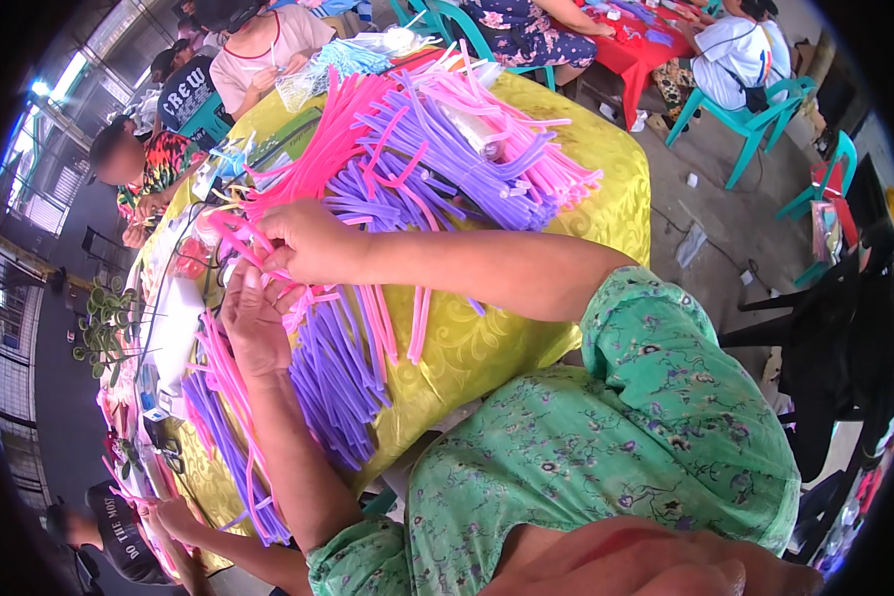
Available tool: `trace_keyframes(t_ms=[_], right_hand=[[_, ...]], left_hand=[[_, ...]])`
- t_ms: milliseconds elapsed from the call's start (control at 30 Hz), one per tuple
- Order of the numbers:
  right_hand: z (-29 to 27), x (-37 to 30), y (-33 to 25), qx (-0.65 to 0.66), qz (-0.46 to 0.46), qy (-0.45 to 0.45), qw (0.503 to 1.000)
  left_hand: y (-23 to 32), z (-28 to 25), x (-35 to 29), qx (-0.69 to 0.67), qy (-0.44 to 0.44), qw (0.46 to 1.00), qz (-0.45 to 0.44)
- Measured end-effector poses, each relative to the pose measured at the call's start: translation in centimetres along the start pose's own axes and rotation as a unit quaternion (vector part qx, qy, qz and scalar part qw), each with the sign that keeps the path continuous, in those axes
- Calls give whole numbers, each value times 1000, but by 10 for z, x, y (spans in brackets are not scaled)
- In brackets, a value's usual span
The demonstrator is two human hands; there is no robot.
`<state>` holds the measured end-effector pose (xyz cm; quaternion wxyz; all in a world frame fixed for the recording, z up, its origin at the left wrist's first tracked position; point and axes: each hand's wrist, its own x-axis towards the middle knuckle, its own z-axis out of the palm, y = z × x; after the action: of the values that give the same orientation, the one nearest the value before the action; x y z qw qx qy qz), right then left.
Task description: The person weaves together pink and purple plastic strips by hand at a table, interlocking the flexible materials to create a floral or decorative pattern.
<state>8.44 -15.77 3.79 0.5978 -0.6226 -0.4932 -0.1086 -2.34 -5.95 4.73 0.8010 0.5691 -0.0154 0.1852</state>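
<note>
Both of my hands meet above the left part of the table, around a bent pink chenille stem (236,234). My right hand (316,241) reaches across from the right and pinches the stem between thumb and fingers. Just below it, my left hand (256,323) has its fingertips closed on the lower part of the same stem. Fingers partly hide where the stem bends. Under and beside my hands lie a bundle of purple chenille stems (336,382) and several loose pink stems (226,372). Beyond my right forearm are hot-pink stems (333,134) and more purple stems (467,159).
A yellow patterned cloth (611,149) covers the table. Pale pink stems (566,184) lie at its far right. A white block (177,333) stands left of my hands. Other people work around this table and at a red-covered table (631,65). Teal chairs (740,124) stand at right.
</note>
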Motion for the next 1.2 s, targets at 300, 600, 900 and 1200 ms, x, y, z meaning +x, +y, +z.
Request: trace_keyframes(t_ms=[300, 600, 900, 1200], right_hand=[[-9, 0, -6, 238, 190, -122, 945], [-18, 6, -16, 46, 69, -50, 995], [-16, 5, -24, 98, 59, -92, 989], [-18, 5, -21, -35, 19, -161, 986]], left_hand=[[-10, 12, -1, 118, -1, 991, 61], [-8, 24, -3, 130, -2, 991, 26], [-9, 17, -3, 103, 6, 995, 16], [-9, 14, -4, 96, 28, 995, 8]])
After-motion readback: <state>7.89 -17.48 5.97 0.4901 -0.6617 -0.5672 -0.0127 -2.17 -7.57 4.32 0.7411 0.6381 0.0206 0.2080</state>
